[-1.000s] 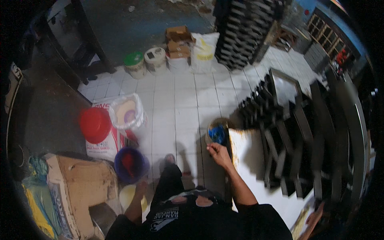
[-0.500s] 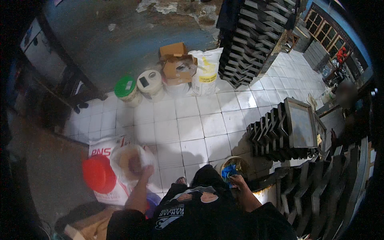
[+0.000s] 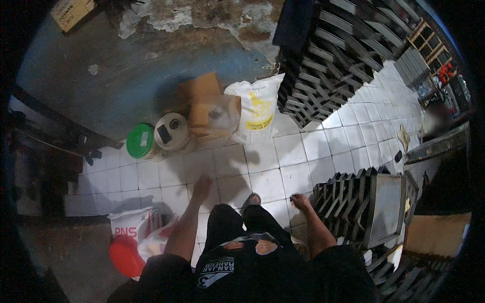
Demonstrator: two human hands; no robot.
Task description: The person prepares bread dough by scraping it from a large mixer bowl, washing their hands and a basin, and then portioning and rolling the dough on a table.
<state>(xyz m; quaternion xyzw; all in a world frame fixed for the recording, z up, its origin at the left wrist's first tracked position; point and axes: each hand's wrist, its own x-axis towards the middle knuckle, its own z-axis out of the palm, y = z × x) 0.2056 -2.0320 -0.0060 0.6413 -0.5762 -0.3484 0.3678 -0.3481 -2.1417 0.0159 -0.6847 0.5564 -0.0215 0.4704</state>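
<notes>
My left hand (image 3: 202,188) hangs over the white tiles, smeared by motion, so its fingers do not show clearly. No object stands out in it. On the other side, my right hand (image 3: 301,202) has its fingers closed, and a small dark thing pokes out at their tips, too small to name. Ahead of the left hand are a round tub with a green lid (image 3: 140,141), a white-lidded bucket (image 3: 171,131) with a dark rectangular device on its lid, an open cardboard box (image 3: 204,118) and a standing white sack (image 3: 258,108) with yellow print.
Beside my left arm are a red plastic basin (image 3: 126,256), another white sack (image 3: 126,222) and a clear plastic bag (image 3: 153,246). A stack of dark metal trays (image 3: 348,202) stands right of my right hand. A taller tray stack (image 3: 328,65) rises by the far wall.
I have stepped forward, away from the basin and the bucket with blue contents. My left hand has left the clear bag; my right hand has come away from the bucket.
</notes>
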